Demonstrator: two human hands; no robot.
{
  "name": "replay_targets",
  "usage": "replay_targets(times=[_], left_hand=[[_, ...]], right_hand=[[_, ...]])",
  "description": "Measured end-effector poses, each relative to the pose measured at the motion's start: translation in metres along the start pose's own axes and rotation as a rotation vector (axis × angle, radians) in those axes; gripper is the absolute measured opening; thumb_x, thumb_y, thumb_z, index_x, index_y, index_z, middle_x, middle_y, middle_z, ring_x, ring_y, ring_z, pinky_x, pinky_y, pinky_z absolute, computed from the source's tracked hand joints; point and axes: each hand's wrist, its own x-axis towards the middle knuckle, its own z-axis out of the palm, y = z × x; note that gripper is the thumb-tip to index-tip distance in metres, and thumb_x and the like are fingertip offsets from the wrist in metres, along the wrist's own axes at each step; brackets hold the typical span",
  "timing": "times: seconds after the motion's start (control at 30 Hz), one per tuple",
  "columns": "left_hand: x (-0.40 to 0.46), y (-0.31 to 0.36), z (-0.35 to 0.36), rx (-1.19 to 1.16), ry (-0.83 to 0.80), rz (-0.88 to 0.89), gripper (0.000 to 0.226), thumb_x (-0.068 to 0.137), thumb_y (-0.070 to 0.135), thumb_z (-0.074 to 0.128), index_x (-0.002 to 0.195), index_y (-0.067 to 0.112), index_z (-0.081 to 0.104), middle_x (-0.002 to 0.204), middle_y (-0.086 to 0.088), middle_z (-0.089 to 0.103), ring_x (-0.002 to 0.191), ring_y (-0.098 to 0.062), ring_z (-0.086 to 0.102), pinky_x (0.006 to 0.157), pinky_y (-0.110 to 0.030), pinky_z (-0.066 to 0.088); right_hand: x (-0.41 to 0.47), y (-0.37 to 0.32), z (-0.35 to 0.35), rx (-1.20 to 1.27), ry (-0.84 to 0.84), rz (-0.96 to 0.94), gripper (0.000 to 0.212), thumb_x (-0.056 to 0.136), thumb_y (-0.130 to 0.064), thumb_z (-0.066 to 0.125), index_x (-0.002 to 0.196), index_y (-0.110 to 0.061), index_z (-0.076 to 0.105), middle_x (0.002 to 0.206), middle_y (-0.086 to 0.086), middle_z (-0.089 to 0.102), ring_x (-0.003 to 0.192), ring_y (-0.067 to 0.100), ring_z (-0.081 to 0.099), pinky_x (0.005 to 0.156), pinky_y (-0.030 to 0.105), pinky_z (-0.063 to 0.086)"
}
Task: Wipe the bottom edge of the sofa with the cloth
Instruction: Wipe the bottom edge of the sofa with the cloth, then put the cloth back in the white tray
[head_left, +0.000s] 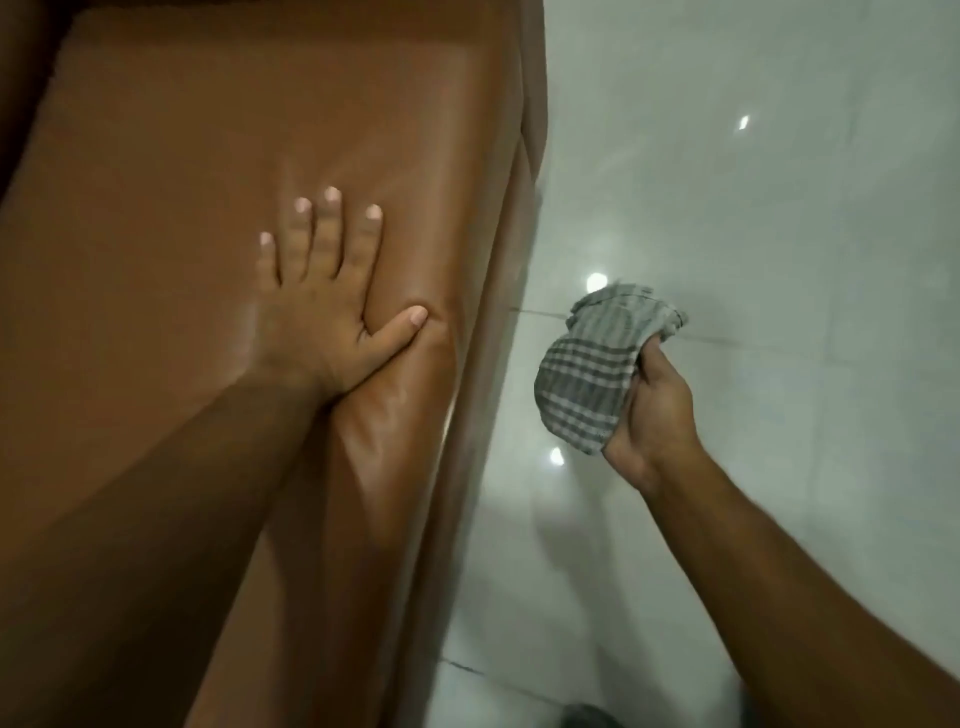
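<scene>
A brown leather sofa (171, 218) fills the left half of the view, its front edge running down from top centre to the bottom. My left hand (322, 296) lies flat on the seat cushion near that edge, fingers spread, pressing a dent into the leather. My right hand (652, 415) hovers over the floor to the right of the sofa and grips a bunched grey-and-white checked cloth (597, 364). The cloth is apart from the sofa, a short way from its front face. The sofa's bottom edge is hidden below the seat front.
Glossy white floor tiles (779, 182) cover the right half, with light spots reflected and dark grout lines. A dark blurred shape (587, 717) shows at the bottom edge of the view.
</scene>
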Motion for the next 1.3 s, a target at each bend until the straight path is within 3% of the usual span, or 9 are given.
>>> replay_targets(times=[0.13,0.33,0.53,0.7,0.77,0.93,1.1,1.2,1.3], left_hand=[[-0.034,0.021,-0.047,-0.093,-0.119,-0.109,0.098,0.079,0.09,0.015,0.156,0.034,-0.007,0.168,-0.006,-0.006,0.154,-0.029,-0.005,0.12,-0.062,-0.001],[-0.185,0.056,-0.138,-0.53,-0.017,-0.57,0.098,0.078,0.084,0.017,0.156,0.03,-0.007,0.168,-0.005,-0.006,0.154,-0.027,-0.007,0.122,-0.054,-0.002],[-0.383,0.066,-0.188,-0.495,-0.032,-0.918,0.091,0.088,0.079,0.028,0.156,0.032,-0.01,0.167,-0.005,-0.014,0.153,-0.025,-0.013,0.123,-0.053,-0.003],[-0.559,0.108,-0.222,-0.446,0.106,-1.323,0.093,0.087,0.078,0.033,0.157,0.03,-0.004,0.168,-0.007,-0.005,0.154,-0.026,-0.006,0.121,-0.049,0.001],[-0.616,0.152,-0.231,-0.471,0.196,-1.528,0.093,0.086,0.078,0.035,0.157,0.028,-0.001,0.168,-0.008,-0.001,0.155,-0.026,-0.003,0.121,-0.048,0.004],[-0.721,0.3,-0.206,-0.532,0.257,-1.953,0.092,0.083,0.086,0.02,0.156,0.032,0.002,0.167,-0.006,0.005,0.154,-0.024,0.001,0.12,-0.048,0.01],[-0.791,0.448,-0.148,-0.576,0.063,-2.369,0.105,0.076,0.092,0.007,0.156,0.025,-0.002,0.167,-0.01,0.007,0.154,-0.031,0.007,0.121,-0.053,0.017],[-0.811,0.521,-0.111,-0.628,-0.002,-2.499,0.104,0.07,0.095,0.0,0.151,0.03,-0.009,0.167,-0.01,-0.002,0.153,-0.029,-0.004,0.122,-0.051,0.006],[-0.825,0.575,-0.077,-0.676,-0.054,-2.556,0.104,0.07,0.094,-0.001,0.151,0.031,-0.014,0.167,-0.012,-0.005,0.153,-0.03,-0.006,0.12,-0.045,-0.002]], right_hand=[[-0.098,-0.056,0.026,-0.147,-0.093,-0.058,0.06,0.116,-0.048,0.029,0.152,-0.011,0.06,0.153,0.012,0.067,0.146,0.033,0.06,0.128,0.058,0.039],[-0.211,-0.07,0.085,-0.312,-0.282,0.026,0.061,0.116,-0.048,0.025,0.159,-0.014,0.052,0.159,0.01,0.06,0.146,0.032,0.059,0.119,0.054,0.047],[-0.328,-0.016,0.127,-0.493,-0.647,0.379,0.058,0.117,-0.05,0.023,0.155,-0.021,0.058,0.158,0.005,0.063,0.144,0.027,0.062,0.114,0.058,0.043],[-0.436,0.039,0.115,-0.775,-0.827,0.725,0.058,0.117,-0.053,0.019,0.165,-0.029,0.041,0.163,0.005,0.056,0.148,0.028,0.056,0.121,0.062,0.037],[-0.48,0.06,0.098,-0.961,-0.889,0.688,0.058,0.116,-0.053,0.024,0.153,-0.028,0.059,0.143,-0.003,0.075,0.128,0.021,0.074,0.105,0.051,0.054],[-0.565,0.123,0.016,-1.3,-1.001,0.867,0.057,0.106,-0.054,0.038,0.142,-0.023,0.069,0.133,-0.003,0.081,0.117,0.019,0.079,0.098,0.044,0.06],[-0.613,0.181,-0.102,-1.522,-1.146,1.058,0.067,0.091,-0.062,0.041,0.145,-0.03,0.065,0.135,-0.003,0.08,0.125,0.025,0.075,0.11,0.048,0.059],[-0.625,0.209,-0.182,-1.704,-1.14,1.05,0.053,0.108,-0.056,0.033,0.133,-0.03,0.071,0.129,0.0,0.082,0.12,0.026,0.077,0.099,0.041,0.059],[-0.629,0.231,-0.255,-1.883,-1.163,0.994,0.055,0.114,-0.05,0.028,0.149,-0.023,0.061,0.145,0.006,0.072,0.131,0.03,0.069,0.109,0.045,0.055]])
